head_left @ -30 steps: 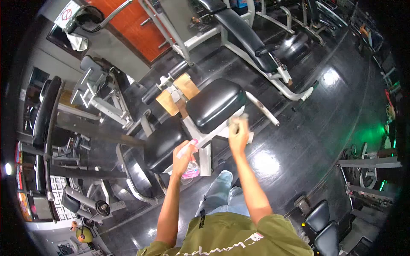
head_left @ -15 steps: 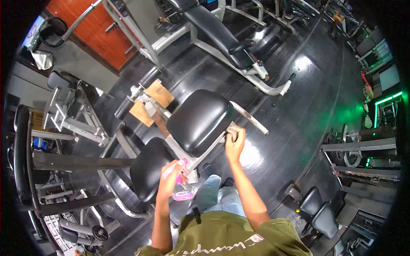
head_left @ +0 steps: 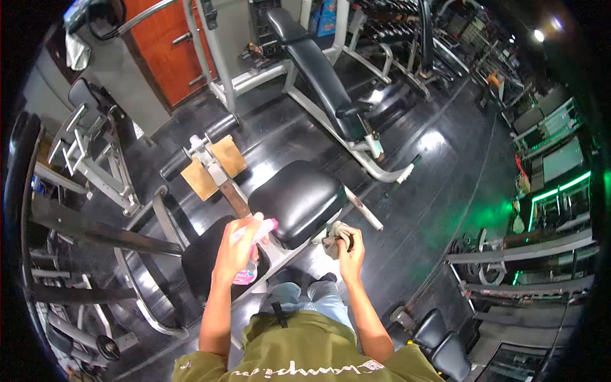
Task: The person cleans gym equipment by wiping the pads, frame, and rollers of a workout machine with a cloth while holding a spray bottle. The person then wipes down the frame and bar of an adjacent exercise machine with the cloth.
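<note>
My left hand [head_left: 234, 247] is wrapped round a spray bottle [head_left: 247, 274] with a pink nozzle and a pink label, in front of the lower black pad. A crumpled grey cloth [head_left: 333, 240] is gripped in my right hand [head_left: 349, 252], just off the near right corner of a black padded seat [head_left: 298, 200]. The seat's surface is shiny and the cloth appears apart from it. A second black pad [head_left: 202, 261] lies left of the bottle, partly hidden by my left hand and forearm.
Behind the seat stand foam rollers and two wooden plates [head_left: 227, 156] on a white frame. Farther back is an inclined bench [head_left: 321, 83]. A bare metal bar [head_left: 364, 209] juts out right of the seat. Racks [head_left: 522, 254] line the right side, and machine beams [head_left: 105, 229] cross the left.
The view has tilted up. My right hand and the cloth have come away from the seat's edge, with more cloth showing. My left hand has raised the bottle toward the seat.
</note>
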